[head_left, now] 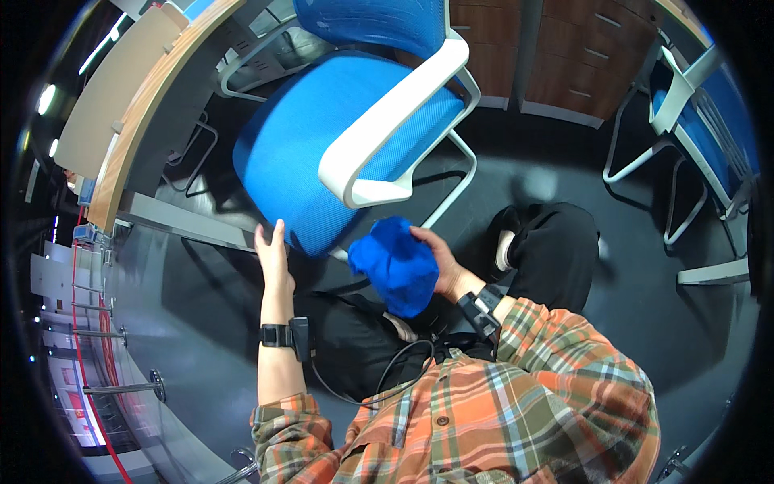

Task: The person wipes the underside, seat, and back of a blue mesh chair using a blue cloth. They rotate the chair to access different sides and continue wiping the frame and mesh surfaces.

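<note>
I see an office: a blue mesh chair with white arms (355,137), a curved wooden bench (141,113), brown wooden drawer cabinets (580,56) and dark carpeted floor (548,177).

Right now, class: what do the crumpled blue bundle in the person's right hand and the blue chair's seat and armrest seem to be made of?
Crumpled blue bundle: soft cloth, matte, folds. Blue chair seat: probably woven mesh, fine texture. White armrest: likely smooth moulded plastic, slight sheen.

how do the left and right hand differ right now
The right hand is closed on a blue cloth; the left hand is open and empty, fingers straight. The left hand is by the blue chair seat; the right is below its white armrest. Both wear black wristbands.
</note>
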The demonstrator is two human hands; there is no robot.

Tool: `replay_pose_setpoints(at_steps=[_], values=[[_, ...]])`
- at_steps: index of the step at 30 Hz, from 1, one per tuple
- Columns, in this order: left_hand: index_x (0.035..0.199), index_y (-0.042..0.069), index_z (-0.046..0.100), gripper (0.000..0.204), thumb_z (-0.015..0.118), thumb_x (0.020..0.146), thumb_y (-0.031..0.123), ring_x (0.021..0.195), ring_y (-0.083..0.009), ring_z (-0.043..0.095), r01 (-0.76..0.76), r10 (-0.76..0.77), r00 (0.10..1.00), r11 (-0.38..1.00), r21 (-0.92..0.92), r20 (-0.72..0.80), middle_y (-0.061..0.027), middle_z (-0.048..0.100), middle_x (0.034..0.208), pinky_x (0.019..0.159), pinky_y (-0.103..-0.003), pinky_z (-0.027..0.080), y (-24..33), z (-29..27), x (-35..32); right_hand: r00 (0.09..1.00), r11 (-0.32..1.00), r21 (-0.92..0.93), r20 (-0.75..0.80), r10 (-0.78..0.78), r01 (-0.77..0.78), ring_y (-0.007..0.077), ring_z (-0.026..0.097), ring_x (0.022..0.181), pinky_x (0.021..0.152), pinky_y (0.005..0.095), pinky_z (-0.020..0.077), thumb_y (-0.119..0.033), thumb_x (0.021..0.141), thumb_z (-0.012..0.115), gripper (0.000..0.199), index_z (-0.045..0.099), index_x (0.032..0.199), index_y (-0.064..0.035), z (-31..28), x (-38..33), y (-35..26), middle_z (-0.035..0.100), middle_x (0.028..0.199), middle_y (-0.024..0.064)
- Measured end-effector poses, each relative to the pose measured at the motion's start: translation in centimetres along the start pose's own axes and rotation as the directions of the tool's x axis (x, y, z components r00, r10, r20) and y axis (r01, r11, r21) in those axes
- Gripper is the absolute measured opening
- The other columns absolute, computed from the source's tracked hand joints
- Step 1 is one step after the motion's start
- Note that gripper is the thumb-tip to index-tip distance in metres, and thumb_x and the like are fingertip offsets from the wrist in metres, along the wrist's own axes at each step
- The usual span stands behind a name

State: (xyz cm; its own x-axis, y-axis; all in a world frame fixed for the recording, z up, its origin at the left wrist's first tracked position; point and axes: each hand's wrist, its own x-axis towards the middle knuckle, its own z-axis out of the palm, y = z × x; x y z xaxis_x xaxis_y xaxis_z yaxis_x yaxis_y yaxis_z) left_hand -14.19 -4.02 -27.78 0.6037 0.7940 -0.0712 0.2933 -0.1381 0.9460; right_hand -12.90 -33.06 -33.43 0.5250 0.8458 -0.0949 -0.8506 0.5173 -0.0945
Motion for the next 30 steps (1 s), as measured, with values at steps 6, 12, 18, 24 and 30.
replay_pose_setpoints(at_steps=[6, 12, 18, 24, 30], values=[[0.094, 0.011, 0.058, 0.042, 0.066, 0.088, 0.052, 0.057, -0.0086, 0.049, 0.466, -0.266, 0.85, 0.783, -0.413, 0.455, 0.003, 0.053, 0.07, 0.052, -0.024, 0.04, -2.5, 1.0, 1.3, 0.988, 0.997, 0.07, 0.15, 0.023, -0.034, 0.0311, 0.052, 0.125, 0.109, 0.0468, 0.0385, -0.058, 0.094, 0.05, 0.072, 0.039, 0.144, -0.0072, 5.0, 4.3, 1.8, 0.05, 0.139, 0.0179], [0.116, 0.004, 0.061, 0.049, 0.06, 0.093, 0.048, 0.083, -0.0151, 0.067, 0.385, -0.157, 0.848, 0.839, -0.384, 0.507, -0.0067, 0.07, 0.105, 0.066, -0.025, 0.053, -3.3, 0.8, 0.7, 0.978, 0.995, -0.041, 0.192, -0.083, 0.093, 0.0301, 0.054, 0.123, 0.106, 0.0473, 0.0428, -0.052, 0.091, 0.059, 0.071, 0.039, 0.142, -0.0073, 8.5, 5.8, 1.2, 0.05, 0.139, 0.0189], [0.091, 0.011, 0.057, 0.036, 0.061, 0.093, 0.046, 0.043, -0.0081, 0.042, 0.446, -0.236, 0.822, 0.833, -0.328, 0.518, 0.0032, 0.053, 0.059, 0.039, -0.022, 0.034, -1.8, 2.7, -2.7, 0.965, 0.969, 0.012, 0.097, -0.245, 0.245, 0.0326, 0.057, 0.118, 0.102, 0.0505, 0.0459, -0.05, 0.09, 0.061, 0.07, 0.04, 0.141, -0.0069, 9.5, 2.8, -0.5, 0.052, 0.135, 0.0195], [0.096, 0.007, 0.052, 0.028, 0.066, 0.093, 0.032, 0.059, -0.0059, 0.046, 0.396, -0.15, 0.806, 0.855, -0.334, 0.572, 0.0033, 0.048, 0.073, 0.063, -0.02, 0.05, -0.3, 9.8, -12.3, 0.744, 0.751, -0.195, -0.125, -0.657, 0.631, 0.032, 0.055, 0.116, 0.101, 0.0517, 0.0448, -0.05, 0.086, 0.065, 0.073, 0.041, 0.139, -0.005, 8.9, -4.2, -8.8, 0.053, 0.131, 0.0181], [0.148, 0.0, 0.029, 0.07, 0.063, 0.095, 0.029, 0.108, -0.0182, 0.063, 0.225, 0.073, 0.358, 0.961, -0.162, 0.931, -0.0141, 0.059, 0.129, 0.091, -0.031, 0.05, 1.8, 10.6, -14.3, 0.484, 0.486, -0.262, -0.075, -0.872, 0.834, 0.0305, 0.057, 0.113, 0.101, 0.0482, 0.044, -0.045, 0.091, 0.058, 0.053, 0.054, 0.129, -0.0091, 7.2, -8.4, -18.6, 0.061, 0.123, 0.0122]])
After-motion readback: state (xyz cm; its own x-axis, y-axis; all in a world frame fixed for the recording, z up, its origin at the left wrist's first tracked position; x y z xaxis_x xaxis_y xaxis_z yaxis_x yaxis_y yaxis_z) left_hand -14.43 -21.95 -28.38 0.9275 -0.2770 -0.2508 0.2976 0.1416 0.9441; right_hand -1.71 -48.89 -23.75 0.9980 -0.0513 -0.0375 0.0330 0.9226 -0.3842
